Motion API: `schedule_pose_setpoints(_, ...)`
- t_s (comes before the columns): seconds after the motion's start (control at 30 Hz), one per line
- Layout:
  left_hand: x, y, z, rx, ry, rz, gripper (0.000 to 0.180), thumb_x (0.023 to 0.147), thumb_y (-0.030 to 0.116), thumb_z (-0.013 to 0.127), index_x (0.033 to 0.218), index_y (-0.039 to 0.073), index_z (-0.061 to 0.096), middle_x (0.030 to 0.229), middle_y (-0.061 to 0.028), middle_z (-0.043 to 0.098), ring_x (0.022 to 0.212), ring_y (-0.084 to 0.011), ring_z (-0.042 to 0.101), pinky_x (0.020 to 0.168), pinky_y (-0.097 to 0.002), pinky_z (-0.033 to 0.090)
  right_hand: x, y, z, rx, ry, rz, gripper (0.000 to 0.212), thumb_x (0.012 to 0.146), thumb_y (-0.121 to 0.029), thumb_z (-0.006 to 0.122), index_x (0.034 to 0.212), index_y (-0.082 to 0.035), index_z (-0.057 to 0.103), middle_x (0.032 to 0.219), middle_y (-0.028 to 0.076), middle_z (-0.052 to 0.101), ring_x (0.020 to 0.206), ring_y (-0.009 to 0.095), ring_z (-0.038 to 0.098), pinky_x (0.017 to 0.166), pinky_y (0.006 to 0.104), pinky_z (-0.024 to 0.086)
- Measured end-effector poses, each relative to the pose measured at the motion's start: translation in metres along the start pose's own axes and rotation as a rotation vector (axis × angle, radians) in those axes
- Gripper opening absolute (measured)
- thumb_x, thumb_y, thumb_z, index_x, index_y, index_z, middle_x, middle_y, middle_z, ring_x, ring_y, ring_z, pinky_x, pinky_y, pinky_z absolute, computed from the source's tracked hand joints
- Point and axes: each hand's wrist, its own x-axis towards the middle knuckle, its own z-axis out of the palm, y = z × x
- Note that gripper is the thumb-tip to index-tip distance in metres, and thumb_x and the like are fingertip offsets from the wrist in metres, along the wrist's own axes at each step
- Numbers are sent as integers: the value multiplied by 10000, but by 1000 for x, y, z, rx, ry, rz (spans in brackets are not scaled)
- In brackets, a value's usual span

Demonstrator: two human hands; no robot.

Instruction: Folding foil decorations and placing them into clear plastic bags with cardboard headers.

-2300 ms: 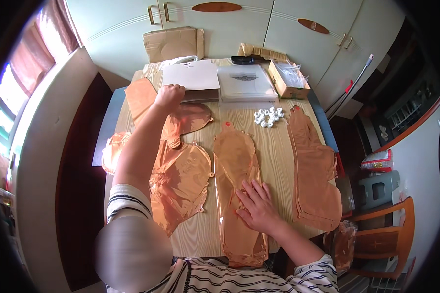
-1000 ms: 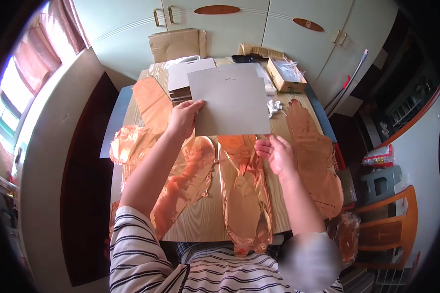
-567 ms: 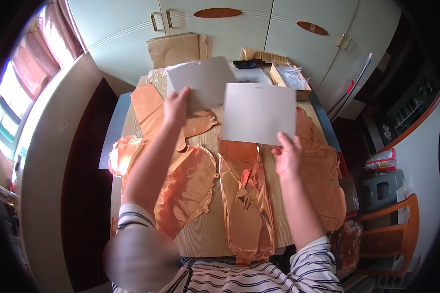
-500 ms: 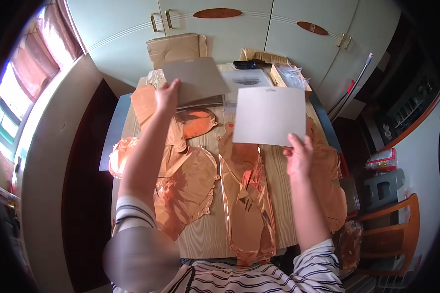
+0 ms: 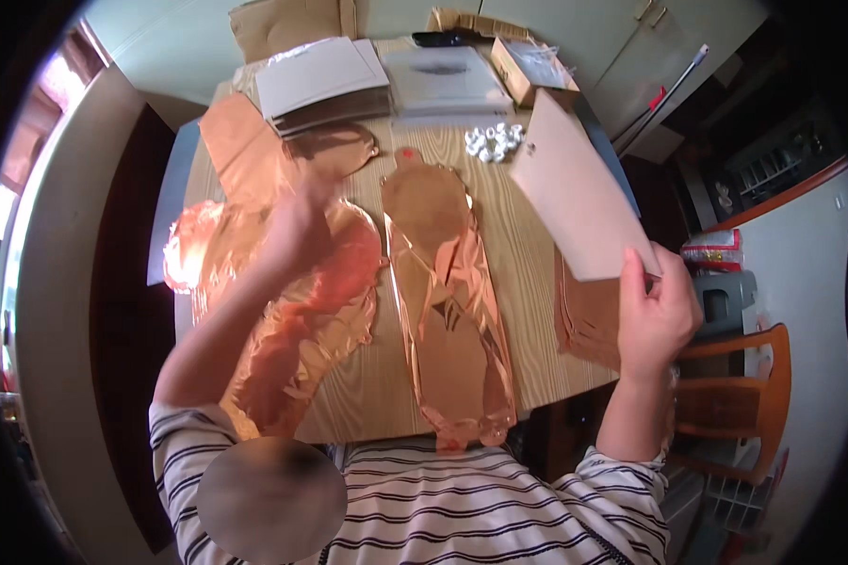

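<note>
On my far left, shiny copper foil pieces (image 5: 325,287) spread in an overlapping pile on the wood-grain bench (image 5: 349,400). My left hand (image 5: 306,212) is over them, too blurred for me to tell how its fingers stand or whether it touches the foil. Behind it I see a stack of pale cards (image 5: 322,80). Mid-bench lies a long foil piece (image 5: 448,311), its near end at the edge; beyond it sit clear plastic sleeves (image 5: 448,80), then small white pieces (image 5: 495,141) in a cluster. Farther right, a single pale card (image 5: 579,193) is tilted in the air, partly above folded foil (image 5: 584,325); my right hand's (image 5: 661,306) thumb and fingers pinch its lower right corner.
</note>
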Motion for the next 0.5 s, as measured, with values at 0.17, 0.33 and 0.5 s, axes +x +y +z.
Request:
schedule_pose_setpoints(0.17, -157, 127, 16, 0, -237, 333, 531, 818, 340, 771, 1249, 60, 638, 1348, -172, 567, 1283, -388, 523, 1112, -584, 360, -59, -47, 29, 161, -170, -570, 244, 810, -108, 694, 1027, 6, 697, 889, 58, 647, 760, 210, 605, 652, 347, 494)
schedule_pose_setpoints(0.33, -203, 153, 30, 21, -229, 280, 501, 882, 418, 709, 1242, 74, 654, 1327, -163, 576, 1325, -365, 499, 1151, -618, 303, -128, -80, 64, 432, -329, -711, 212, 804, -142, 645, 967, -9, 677, 836, 52, 596, 797, 212, 596, 681, 329, 503)
schedule_pose_setpoints(0.5, -229, 153, 20, -23, -117, 308, 432, 819, 293, 753, 1180, 70, 675, 1183, -136, 622, 1205, -347, 583, 1100, -568, 372, -150, -77, 46, 687, -512, -625, 287, 802, -172, 697, 1042, -15, 682, 959, 60, 653, 905, 239, 622, 805, 381, 505)
